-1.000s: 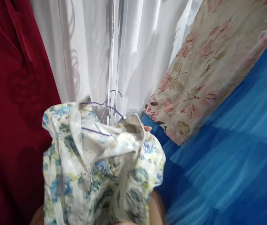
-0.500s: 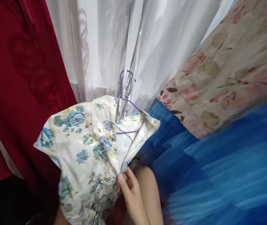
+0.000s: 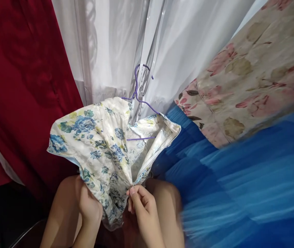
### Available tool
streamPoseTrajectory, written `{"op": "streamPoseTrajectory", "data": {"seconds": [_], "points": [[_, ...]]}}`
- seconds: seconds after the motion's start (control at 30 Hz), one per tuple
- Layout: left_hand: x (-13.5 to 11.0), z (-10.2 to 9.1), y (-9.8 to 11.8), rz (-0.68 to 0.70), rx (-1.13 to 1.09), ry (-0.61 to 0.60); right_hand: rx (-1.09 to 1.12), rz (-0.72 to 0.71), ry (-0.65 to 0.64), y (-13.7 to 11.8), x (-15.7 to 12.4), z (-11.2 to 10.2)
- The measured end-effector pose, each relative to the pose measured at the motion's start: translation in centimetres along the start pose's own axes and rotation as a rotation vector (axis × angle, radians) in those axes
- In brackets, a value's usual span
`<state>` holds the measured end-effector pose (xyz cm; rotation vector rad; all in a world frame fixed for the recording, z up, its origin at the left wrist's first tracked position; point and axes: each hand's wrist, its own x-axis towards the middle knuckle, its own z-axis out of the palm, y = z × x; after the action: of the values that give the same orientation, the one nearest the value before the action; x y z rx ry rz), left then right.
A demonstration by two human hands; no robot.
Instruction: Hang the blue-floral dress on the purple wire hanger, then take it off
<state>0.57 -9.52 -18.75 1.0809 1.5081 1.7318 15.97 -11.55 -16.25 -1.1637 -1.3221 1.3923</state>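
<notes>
A white blouse with blue flowers (image 3: 95, 134) hangs on a purple hanger (image 3: 137, 81), its front partly open so the hanger's lower bar shows. My right hand (image 3: 143, 203) pinches the blouse at the bottom of the front opening; a tiny shiny piece shows at the fingertips, too small to name. On the other side, my left hand (image 3: 88, 203) is closed on the blouse's side edge below the sleeve, with its fingers partly hidden by the cloth. The lower part of the blouse is bunched between both hands.
White curtains (image 3: 111, 44) hang behind the hanger, with a red cloth (image 3: 28, 69) at left. On the right are a beige cloth with pink flowers (image 3: 240, 86) and blue fabric (image 3: 227, 186). My bare knees (image 3: 167, 199) are beneath the blouse.
My left hand has come into view at the blouse's left side. The lower blouse is gathered up higher, and its left sleeve has shifted right. My right hand keeps its pinch at the opening.
</notes>
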Motion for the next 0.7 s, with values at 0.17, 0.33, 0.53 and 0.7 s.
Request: {"op": "streamPoseTrajectory", "data": {"seconds": [0.17,0.33,0.53,0.7], "points": [[-2.3,-0.5,0.0,0.645,0.098,0.231,0.039,0.011,-0.072,-0.4,-0.2,0.4],[-2.9,0.6,-1.1,0.364,0.284,-0.343,0.077,-0.015,-0.069,-1.2,0.8,1.3],[-0.6,0.2,-0.3,0.342,0.307,-0.419,0.182,-0.076,-0.081,-5.9,5.0,1.3],[0.1,-1.3,0.5,0.282,0.478,-0.560,0.288,-0.321,-0.085,-15.3,10.7,1.7]]}}
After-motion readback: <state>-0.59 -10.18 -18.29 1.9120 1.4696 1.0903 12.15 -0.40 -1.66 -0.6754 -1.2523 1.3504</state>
